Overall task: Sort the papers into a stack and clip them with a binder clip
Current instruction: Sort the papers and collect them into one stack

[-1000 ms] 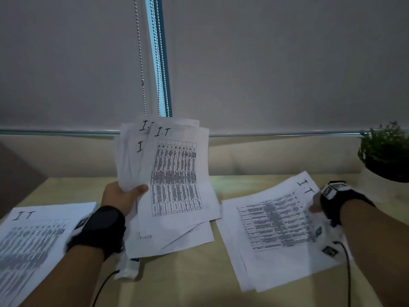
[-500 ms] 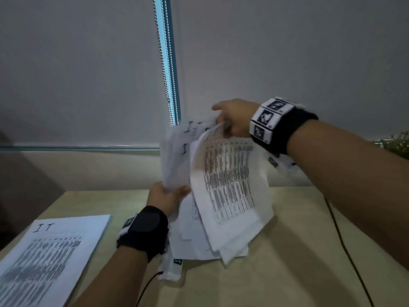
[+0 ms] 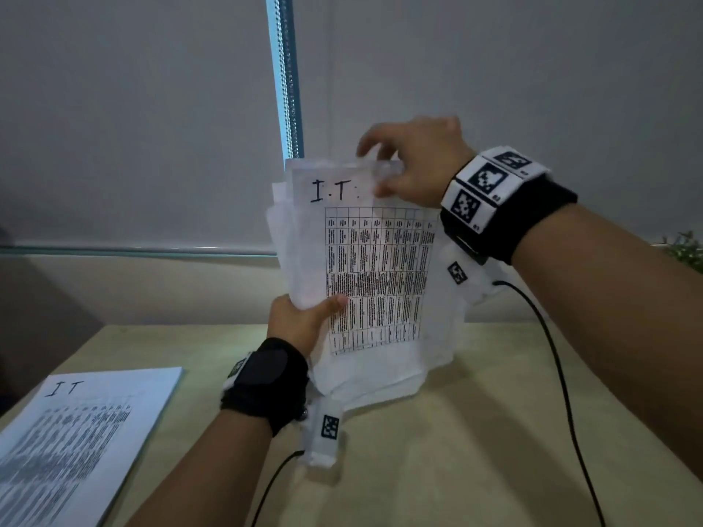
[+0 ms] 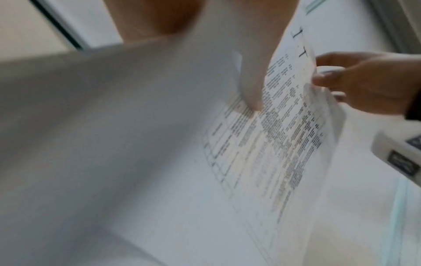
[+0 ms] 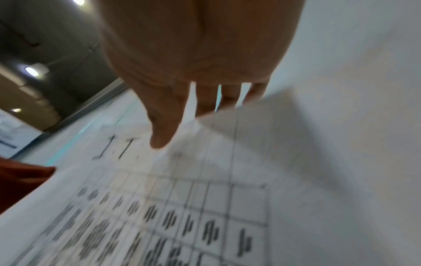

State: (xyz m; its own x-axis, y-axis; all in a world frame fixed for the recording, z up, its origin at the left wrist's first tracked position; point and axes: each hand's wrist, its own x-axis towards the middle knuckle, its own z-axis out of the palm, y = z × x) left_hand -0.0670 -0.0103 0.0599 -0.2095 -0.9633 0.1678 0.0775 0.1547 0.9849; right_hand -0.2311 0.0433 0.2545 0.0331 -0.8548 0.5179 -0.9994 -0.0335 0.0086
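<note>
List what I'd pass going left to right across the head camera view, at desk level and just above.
Papers lying flat on the desk → left hand → sheaf of papers held upright → right hand, gripping the sheaf's top edge → potted plant at the far right edge.

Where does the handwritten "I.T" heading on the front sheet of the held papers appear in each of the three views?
Head: "I.T" heading upper centre, beside the right hand.
Left wrist: heading upper right, seen edge-on, left of the right hand.
Right wrist: heading left of centre, just left of the thumb.
Shared landmark: the printed table under it.
</note>
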